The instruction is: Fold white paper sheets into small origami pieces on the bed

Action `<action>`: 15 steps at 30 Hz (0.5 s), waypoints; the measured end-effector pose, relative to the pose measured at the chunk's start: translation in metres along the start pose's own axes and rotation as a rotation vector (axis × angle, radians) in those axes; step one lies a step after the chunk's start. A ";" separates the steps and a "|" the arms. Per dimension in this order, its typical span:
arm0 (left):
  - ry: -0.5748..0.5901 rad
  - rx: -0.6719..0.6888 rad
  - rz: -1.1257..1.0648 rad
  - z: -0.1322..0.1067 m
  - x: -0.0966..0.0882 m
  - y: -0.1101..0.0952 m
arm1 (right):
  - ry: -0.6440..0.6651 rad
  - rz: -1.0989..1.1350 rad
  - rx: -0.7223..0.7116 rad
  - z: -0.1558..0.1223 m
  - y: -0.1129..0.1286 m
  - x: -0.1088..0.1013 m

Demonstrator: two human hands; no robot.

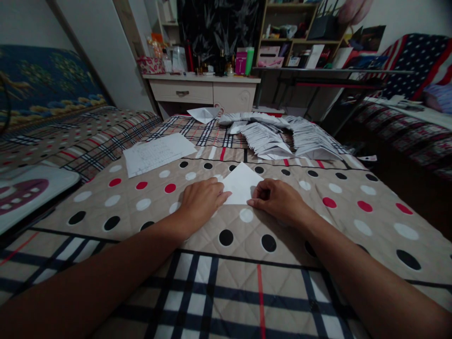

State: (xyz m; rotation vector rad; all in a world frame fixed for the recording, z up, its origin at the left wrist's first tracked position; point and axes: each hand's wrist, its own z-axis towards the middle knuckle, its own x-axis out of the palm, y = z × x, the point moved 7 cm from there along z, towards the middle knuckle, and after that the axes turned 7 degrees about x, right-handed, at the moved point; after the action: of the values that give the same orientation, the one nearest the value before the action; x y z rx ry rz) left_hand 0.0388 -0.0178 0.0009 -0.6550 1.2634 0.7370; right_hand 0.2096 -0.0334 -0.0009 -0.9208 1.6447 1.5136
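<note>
A white folded paper [241, 183] lies on the spotted bedcover, its pointed top facing away from me and its straight edge towards me. My left hand [203, 200] grips its left side, thumb on the paper and fingers curled at the edge. At the right corner, my right hand [277, 197] pinches the paper between thumb and bent fingers. Farther back stand rows of folded papers [266, 140], packed close together. Handwritten sheets [158, 153] lie flat to the left, and another folded white paper [204, 114] rests near the far edge.
The quilted bedcover [233, 301] spreads under everything. A white board-like object with a purple patch [31, 193] is at the left edge. Beyond the bed stand a cream dresser [183, 92] crowded with bottles, shelves [287, 40] and a desk [332, 71].
</note>
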 end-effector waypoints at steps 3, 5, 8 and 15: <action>0.025 -0.081 0.079 0.000 0.002 0.005 | 0.001 -0.036 0.006 0.000 0.000 0.000; 0.016 -0.124 0.111 0.000 0.001 0.008 | 0.001 -0.050 0.011 0.000 -0.001 0.000; -0.037 -0.123 0.121 0.001 -0.002 0.008 | 0.003 -0.056 0.015 0.000 0.000 0.000; -0.356 0.439 -0.122 -0.013 -0.024 -0.034 | -0.026 -0.082 0.009 0.001 0.000 0.000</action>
State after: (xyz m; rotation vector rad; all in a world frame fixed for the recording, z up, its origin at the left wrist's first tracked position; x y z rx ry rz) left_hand 0.0550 -0.0515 0.0231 -0.2249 0.9991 0.4292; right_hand 0.2098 -0.0324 -0.0015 -0.9488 1.5755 1.4560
